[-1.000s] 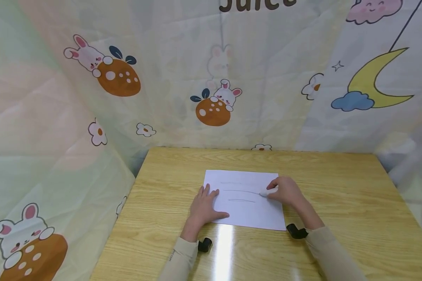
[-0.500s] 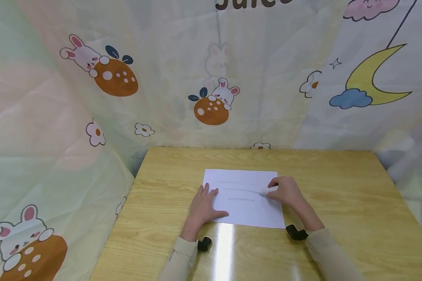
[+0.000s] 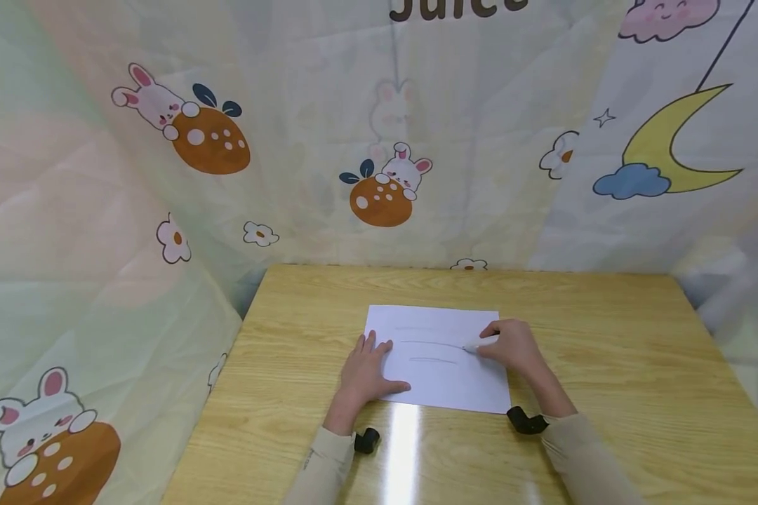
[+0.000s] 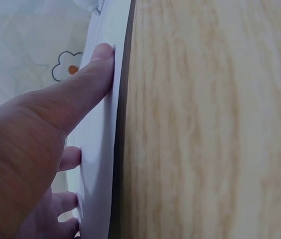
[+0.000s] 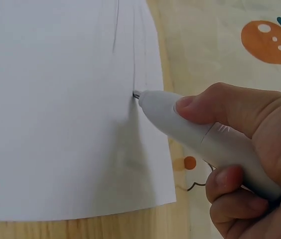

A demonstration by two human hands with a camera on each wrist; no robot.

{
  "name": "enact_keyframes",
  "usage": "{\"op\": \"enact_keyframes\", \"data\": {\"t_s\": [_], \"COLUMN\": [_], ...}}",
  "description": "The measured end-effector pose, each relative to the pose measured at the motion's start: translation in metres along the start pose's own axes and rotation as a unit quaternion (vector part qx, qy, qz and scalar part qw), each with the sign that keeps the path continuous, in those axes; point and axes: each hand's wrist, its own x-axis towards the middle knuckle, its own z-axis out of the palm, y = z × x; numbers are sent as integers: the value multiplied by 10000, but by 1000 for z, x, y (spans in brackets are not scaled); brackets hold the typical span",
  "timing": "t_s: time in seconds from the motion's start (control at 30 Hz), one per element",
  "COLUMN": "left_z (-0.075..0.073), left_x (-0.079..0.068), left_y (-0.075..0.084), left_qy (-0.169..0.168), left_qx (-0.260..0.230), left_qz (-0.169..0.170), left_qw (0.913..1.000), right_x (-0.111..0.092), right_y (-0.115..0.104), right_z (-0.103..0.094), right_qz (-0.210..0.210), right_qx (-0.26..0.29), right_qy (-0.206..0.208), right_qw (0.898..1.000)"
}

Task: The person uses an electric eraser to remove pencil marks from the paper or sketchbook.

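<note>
A white sheet of paper lies on the wooden table, with several thin grey lines across it. My left hand rests on its left side, fingers spread; in the left wrist view the thumb presses near the paper's edge. In my right hand is a thick white pen-shaped electric eraser, gripped between thumb and fingers. The thumb lies along its upper body. Its narrow tip touches the paper at the right end of the middle line. The rear of the eraser is hidden by the palm.
The wooden table spreads around the paper on all sides. Behind it hangs a printed cloth with rabbits and a moon. Black wrist-camera mounts sit at both cuffs. Light glares off the table in front of the paper.
My right hand has shifted very slightly left with the electric eraser, its tip staying at the middle line's end. My left hand holds its place on the paper.
</note>
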Motion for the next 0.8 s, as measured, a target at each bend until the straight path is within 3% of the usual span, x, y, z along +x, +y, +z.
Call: {"op": "enact_keyframes", "data": {"t_s": [0.2, 0.5, 0.67, 0.8], "left_z": [2, 1, -1, -2], "left_x": [-1, -1, 0, 1], "left_y": [-1, 1, 1, 0], "left_qy": [7, -65, -62, -146], "left_qx": [-3, 21, 43, 104], "left_qz": [8, -10, -19, -96], "left_qw": [10000, 10000, 10000, 9998], "right_x": [-2, -3, -3, -4], "right_y": [1, -5, -7, -8], "right_z": [0, 2, 1, 1], "right_qz": [243, 255, 44, 185], "right_qx": [7, -22, 81, 6], "right_qy": [-25, 47, 129, 176], "right_qw": [9997, 9997, 9999, 9997]}}
